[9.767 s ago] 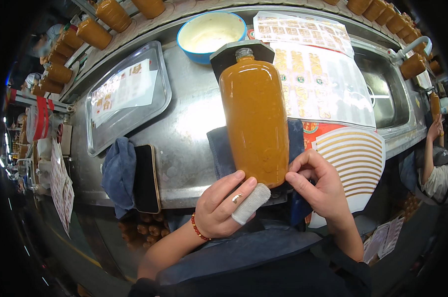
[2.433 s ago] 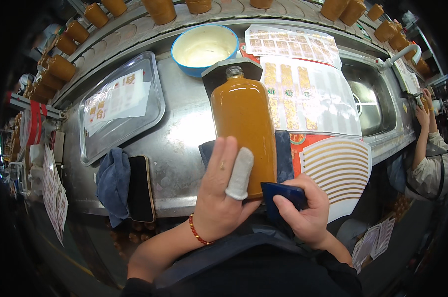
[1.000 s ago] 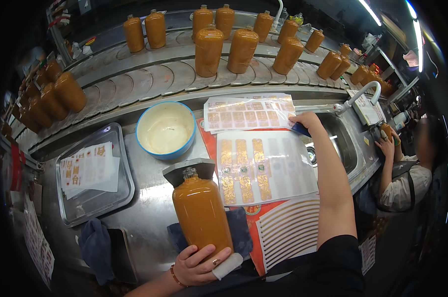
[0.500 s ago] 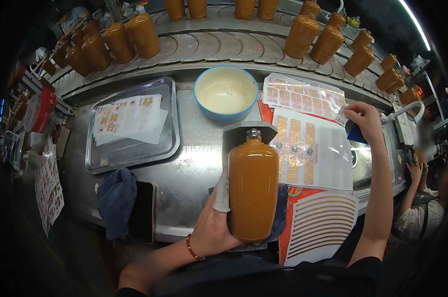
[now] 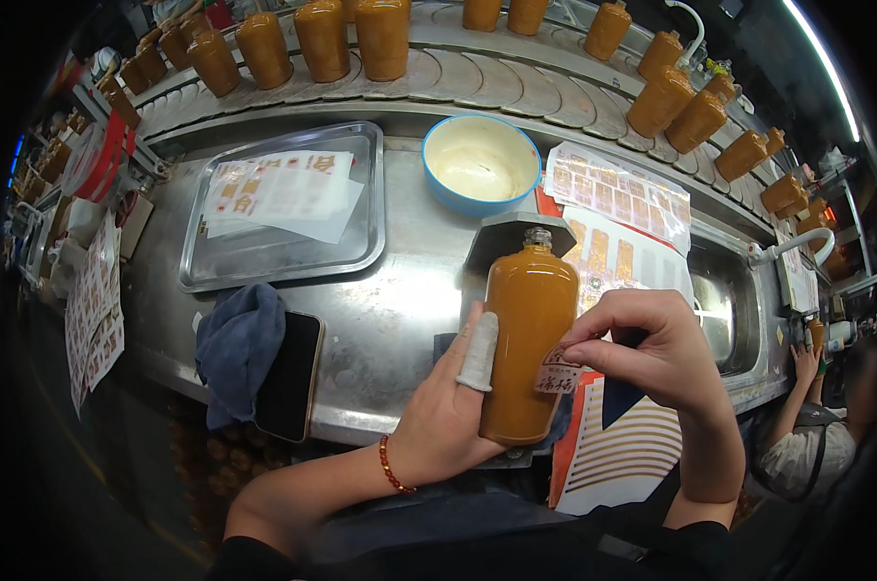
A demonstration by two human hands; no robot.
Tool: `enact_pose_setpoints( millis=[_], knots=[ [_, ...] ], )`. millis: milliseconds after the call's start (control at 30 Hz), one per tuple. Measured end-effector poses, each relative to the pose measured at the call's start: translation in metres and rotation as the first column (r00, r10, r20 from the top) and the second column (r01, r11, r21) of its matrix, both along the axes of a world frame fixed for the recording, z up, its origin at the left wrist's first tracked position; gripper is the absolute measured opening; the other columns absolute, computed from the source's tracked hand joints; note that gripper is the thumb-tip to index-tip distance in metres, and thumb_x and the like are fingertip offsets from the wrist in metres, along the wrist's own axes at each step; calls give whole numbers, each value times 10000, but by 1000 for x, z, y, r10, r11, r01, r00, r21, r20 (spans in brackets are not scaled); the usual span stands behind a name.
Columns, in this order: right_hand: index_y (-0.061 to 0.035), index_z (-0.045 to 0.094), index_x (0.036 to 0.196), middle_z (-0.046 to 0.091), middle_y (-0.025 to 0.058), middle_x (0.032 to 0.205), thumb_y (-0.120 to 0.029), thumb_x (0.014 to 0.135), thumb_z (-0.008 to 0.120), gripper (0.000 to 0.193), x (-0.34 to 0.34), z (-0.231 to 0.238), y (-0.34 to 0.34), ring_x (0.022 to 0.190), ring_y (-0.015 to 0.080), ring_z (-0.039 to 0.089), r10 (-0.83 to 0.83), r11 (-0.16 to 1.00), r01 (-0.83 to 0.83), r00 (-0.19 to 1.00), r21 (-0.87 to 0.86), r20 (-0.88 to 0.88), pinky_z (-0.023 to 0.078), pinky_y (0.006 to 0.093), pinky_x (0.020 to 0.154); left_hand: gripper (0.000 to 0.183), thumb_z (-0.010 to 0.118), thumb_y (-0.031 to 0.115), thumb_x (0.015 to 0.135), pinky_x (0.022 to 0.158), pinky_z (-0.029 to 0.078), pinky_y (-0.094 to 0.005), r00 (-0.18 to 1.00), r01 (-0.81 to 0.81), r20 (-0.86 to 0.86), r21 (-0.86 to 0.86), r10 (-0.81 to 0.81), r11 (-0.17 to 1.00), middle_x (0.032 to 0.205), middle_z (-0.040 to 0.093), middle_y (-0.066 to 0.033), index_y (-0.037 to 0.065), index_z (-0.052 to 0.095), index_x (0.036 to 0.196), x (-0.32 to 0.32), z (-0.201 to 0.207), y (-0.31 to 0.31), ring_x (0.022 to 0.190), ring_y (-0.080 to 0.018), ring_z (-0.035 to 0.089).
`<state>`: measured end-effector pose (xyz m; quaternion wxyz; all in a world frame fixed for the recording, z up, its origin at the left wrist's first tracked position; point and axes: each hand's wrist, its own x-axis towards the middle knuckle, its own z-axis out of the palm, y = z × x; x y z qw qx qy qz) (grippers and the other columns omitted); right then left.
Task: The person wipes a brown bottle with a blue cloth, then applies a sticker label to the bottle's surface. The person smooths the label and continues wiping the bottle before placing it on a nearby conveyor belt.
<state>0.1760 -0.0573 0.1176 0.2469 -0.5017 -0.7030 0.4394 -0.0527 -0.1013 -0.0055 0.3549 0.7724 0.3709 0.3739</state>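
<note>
A glossy brown bottle with a clear glass neck leans back before me against a dark angled support. My left hand grips its left side and base; a white finger sleeve covers one finger, and a red bead bracelet circles the wrist. At the bottle's lower right, my right hand pinches the upper edge of a small pale label. The label lies over the bottle's surface; how much of it sticks there I cannot tell. Dark blue cloth shows beneath my right hand.
Label sheets and a sheet of gold strips lie right. A blue-rimmed bowl, metal tray, blue rag and phone surround the work spot. Brown bottles line the conveyor. A sink and another person are at right.
My right hand has come left and down from the label sheets, bringing the small label onto the bottle. My left hand still grips the bottle. The conveyor bottles have shifted, and the view has turned slightly.
</note>
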Motion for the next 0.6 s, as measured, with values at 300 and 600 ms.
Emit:
enact_pose_setpoints(
  millis=[300,600],
  knots=[
    [17,770,953,721,15,828,-45,899,793,85,-4,-20,6,708,34,609,-24,998,23,999,-54,-29,458,199,632,1156,899,321,784,1178,410,-478,999,-1,-36,64,3,998,1591,251,-423,-101,192,1596,-3,1,0,1442,-543,405],
    [12,772,957,735,36,845,-34,886,789,86,-12,-30,0,735,56,643,-45,997,42,998,65,36,479,202,650,1164,853,423,850,1256,254,-461,982,91,179,-211,-53,973,1636,250,-297,-62,133,1625,-7,-3,14,1542,-425,266]
  ],
)
